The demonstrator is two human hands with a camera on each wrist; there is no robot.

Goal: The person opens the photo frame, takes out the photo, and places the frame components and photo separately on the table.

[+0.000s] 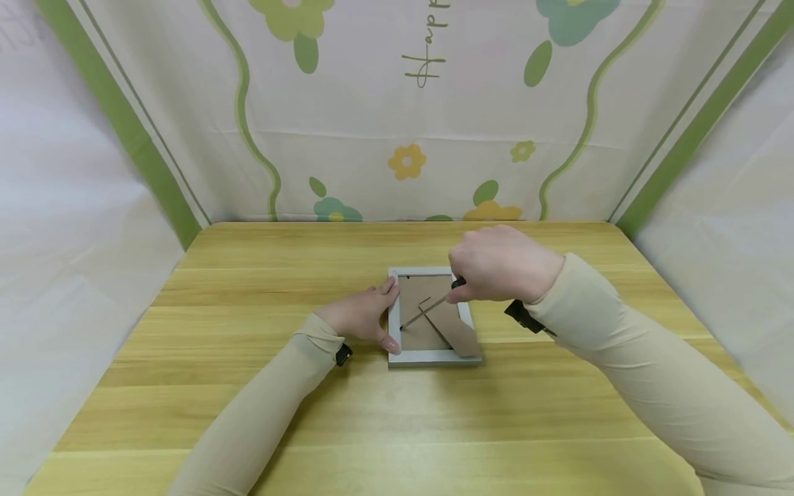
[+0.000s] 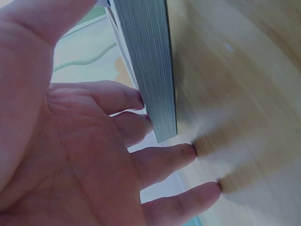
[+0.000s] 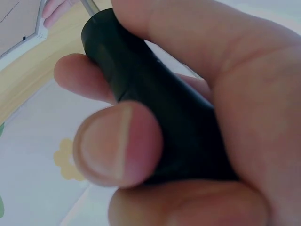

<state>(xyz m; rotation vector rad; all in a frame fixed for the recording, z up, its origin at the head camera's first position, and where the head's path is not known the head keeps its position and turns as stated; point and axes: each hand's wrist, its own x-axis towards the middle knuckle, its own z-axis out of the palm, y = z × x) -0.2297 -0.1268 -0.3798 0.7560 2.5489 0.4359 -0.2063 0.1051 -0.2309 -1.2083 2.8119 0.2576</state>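
Note:
A picture frame [image 1: 428, 357] with a pale border lies face down on the table, its brown backing board [image 1: 428, 286] and a brown stand leg [image 1: 455, 331] facing up. My left hand [image 1: 366, 313] rests along the frame's left side, fingers extended. In the left wrist view, two fingertips touch the frame's edge [image 2: 146, 61] and the other two reach the tabletop. My right hand [image 1: 505, 265] grips a screwdriver by its black handle [image 3: 141, 99]. The thin metal shaft [image 1: 428, 311] slants down left across the backing, its tip at a small dark tab on the inner left edge.
The wooden table [image 1: 279, 275] extends around the frame on every side. A flower-printed cloth [image 1: 372, 103] hangs behind its back edge, with pale cloth walls [image 1: 80, 227] at both sides. Dark wrist straps show at both sleeves.

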